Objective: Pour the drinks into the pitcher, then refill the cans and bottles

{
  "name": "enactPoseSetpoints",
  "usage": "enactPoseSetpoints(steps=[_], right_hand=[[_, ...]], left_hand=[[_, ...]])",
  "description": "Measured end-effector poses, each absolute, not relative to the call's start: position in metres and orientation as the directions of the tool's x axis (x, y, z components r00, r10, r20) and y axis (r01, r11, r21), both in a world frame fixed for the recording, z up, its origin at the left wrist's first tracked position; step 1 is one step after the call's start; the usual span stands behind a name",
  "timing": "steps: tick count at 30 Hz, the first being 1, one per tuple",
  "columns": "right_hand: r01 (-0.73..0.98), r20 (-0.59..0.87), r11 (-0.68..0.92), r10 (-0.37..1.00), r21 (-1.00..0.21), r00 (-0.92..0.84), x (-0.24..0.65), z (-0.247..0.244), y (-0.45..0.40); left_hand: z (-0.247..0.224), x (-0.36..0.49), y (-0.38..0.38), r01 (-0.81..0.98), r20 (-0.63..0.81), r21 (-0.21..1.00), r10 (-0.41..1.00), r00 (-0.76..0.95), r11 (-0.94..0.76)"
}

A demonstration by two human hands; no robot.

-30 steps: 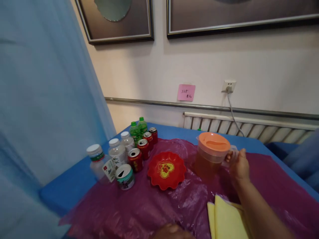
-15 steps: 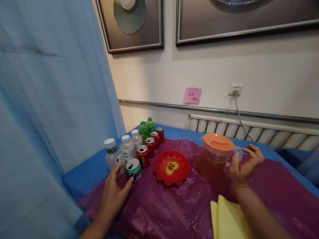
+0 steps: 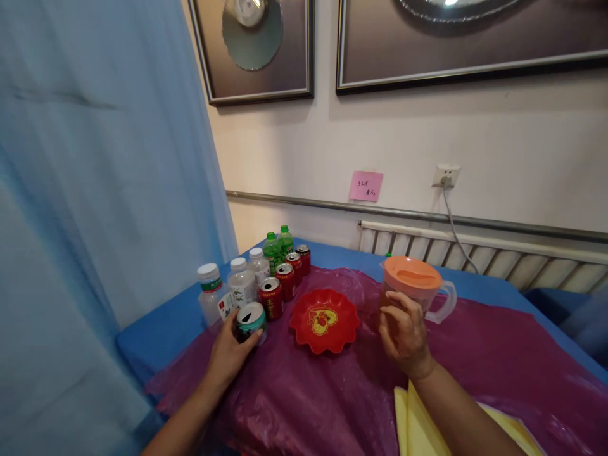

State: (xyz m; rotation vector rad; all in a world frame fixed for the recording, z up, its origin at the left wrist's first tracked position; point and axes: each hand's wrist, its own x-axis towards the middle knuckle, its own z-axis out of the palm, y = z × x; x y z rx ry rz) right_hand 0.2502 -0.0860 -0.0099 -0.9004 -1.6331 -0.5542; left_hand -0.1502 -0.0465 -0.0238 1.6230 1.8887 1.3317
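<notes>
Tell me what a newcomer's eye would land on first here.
Probably the bright red scalloped plate, in the middle of the purple plastic sheet. Next, the orange-lidded pitcher to its right, with the right hand in front of it, holding nothing visible. Then the left hand, curled around the short teal-banded can at the near end of the red cans, left of the plate.
</notes>
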Motion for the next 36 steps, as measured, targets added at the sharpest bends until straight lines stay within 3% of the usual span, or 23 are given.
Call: enactPoseSetpoints(steps=[7,13,18,23,30,33,36], right_hand=[[0.749,0.958,0.655,0.268,-0.103,-0.103,0.249,-0.007,-0.088],[0.651,0.917,0.749,0.337,-0.122,-0.216,0.234,0.001,-0.096],[0.607,0.828,0.747,0.501,-0.269,-0.250,0.213,0.001,-0.101],[0.590,0.768,0.640,0.639,-0.493,-0.052,0.201,-0.006,-0.093],[0.336,0.699,0.652,0.715,-0.679,0.025,0.206,0.001,-0.086],[0.188,0.635,0.615,0.770,-0.766,0.063,0.207,-0.001,-0.084],[0.092,0.612,0.610,0.791,-0.787,-0.006,0.208,-0.005,-0.082]], left_hand=[[0.004,-0.130,-0.077,0.653,0.287,0.756,0.915,-0.282,-0.035],[0.047,-0.070,-0.101,0.618,0.339,0.755,0.937,-0.083,-0.219],[0.071,-0.004,-0.090,0.531,0.350,0.756,0.922,0.164,-0.381],[0.068,0.042,-0.072,0.494,0.342,0.759,0.906,0.250,-0.423],[0.059,0.027,-0.043,0.281,0.393,0.750,0.745,0.538,-0.599],[0.060,0.013,-0.028,0.108,0.339,0.830,0.649,0.681,-0.547],[0.058,0.009,-0.016,0.007,0.309,0.887,0.603,0.735,-0.463]])
